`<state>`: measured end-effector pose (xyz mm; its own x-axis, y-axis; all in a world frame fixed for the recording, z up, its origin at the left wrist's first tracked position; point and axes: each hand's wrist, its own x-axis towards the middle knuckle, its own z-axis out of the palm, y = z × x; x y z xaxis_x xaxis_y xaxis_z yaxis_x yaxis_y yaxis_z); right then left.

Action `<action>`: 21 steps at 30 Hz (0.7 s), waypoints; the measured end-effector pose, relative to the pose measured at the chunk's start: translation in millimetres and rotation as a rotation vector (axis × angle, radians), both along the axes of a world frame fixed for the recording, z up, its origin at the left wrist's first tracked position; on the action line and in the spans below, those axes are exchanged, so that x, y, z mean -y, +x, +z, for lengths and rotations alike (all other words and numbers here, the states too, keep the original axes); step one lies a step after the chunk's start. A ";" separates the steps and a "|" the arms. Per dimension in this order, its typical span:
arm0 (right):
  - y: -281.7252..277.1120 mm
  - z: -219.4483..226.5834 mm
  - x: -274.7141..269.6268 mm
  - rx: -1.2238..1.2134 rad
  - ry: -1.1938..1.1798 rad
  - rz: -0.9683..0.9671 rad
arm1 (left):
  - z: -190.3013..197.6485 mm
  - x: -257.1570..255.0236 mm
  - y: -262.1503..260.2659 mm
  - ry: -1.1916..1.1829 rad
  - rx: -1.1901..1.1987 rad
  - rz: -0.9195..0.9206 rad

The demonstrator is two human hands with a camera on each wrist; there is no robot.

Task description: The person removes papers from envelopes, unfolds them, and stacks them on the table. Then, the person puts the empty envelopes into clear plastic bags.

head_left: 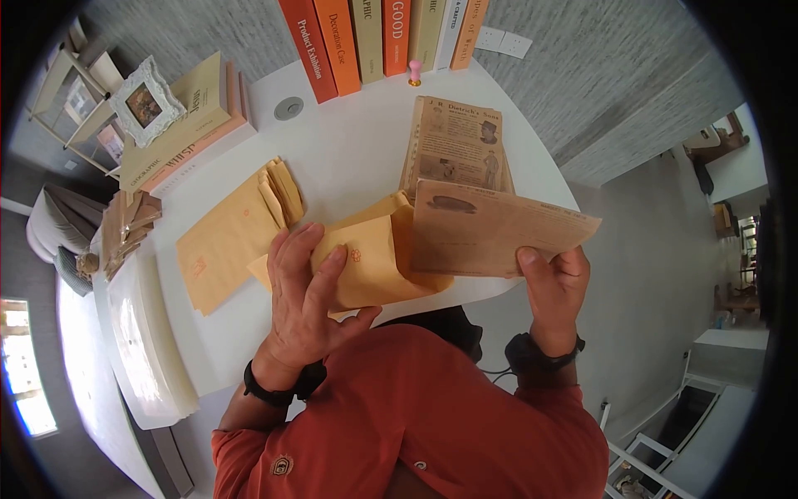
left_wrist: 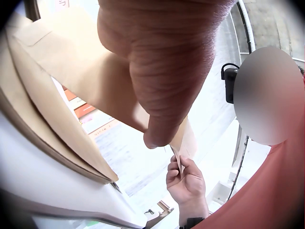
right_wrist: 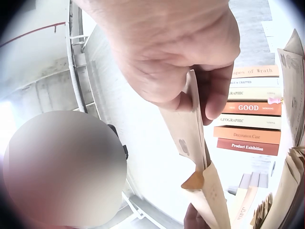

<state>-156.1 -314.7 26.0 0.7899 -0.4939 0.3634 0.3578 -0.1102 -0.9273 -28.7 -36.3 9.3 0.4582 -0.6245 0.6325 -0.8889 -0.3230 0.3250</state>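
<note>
My left hand (head_left: 303, 295) grips a yellow envelope (head_left: 366, 266), its fingers over the front and its thumb by the lower edge. The envelope's mouth gapes toward the right. My right hand (head_left: 559, 291) pinches a few brown printed sheets (head_left: 490, 229) by their lower right part, thumb in front. The sheets' other end meets the envelope's mouth; in the right wrist view the sheets (right_wrist: 183, 138) reach into the opening of the envelope (right_wrist: 209, 195). The left wrist view shows the right hand (left_wrist: 187, 183) beyond the left fingers.
More brown printed sheets (head_left: 457, 137) lie behind the held ones. Yellow envelopes (head_left: 229, 241) are stacked at left, near clear sleeves (head_left: 150, 341) and brown packets (head_left: 129, 224). Upright books (head_left: 366, 41), a pink-handled stamp (head_left: 415, 71) and a framed picture (head_left: 145, 104) on books stand farther back.
</note>
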 end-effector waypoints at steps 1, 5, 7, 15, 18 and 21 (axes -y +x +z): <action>-1.1 0.8 -1.1 -0.010 0.005 0.008 | -0.4 -0.9 0.1 0.009 -0.005 0.006; -7.7 10.6 0.2 -0.056 -0.041 0.067 | -2.0 -1.3 0.7 0.044 0.009 0.033; -9.6 12.3 1.5 -0.113 -0.037 0.107 | -1.2 -1.1 0.3 0.047 0.018 0.040; -16.1 16.9 8.3 -0.285 0.045 0.178 | -2.5 -3.9 0.7 0.124 0.023 0.016; -14.9 19.0 10.3 -0.334 0.021 0.210 | -4.4 -2.6 1.7 0.111 0.043 -0.003; -12.8 26.4 7.5 -0.428 0.002 0.217 | -6.7 -1.8 -0.1 0.097 0.024 -0.016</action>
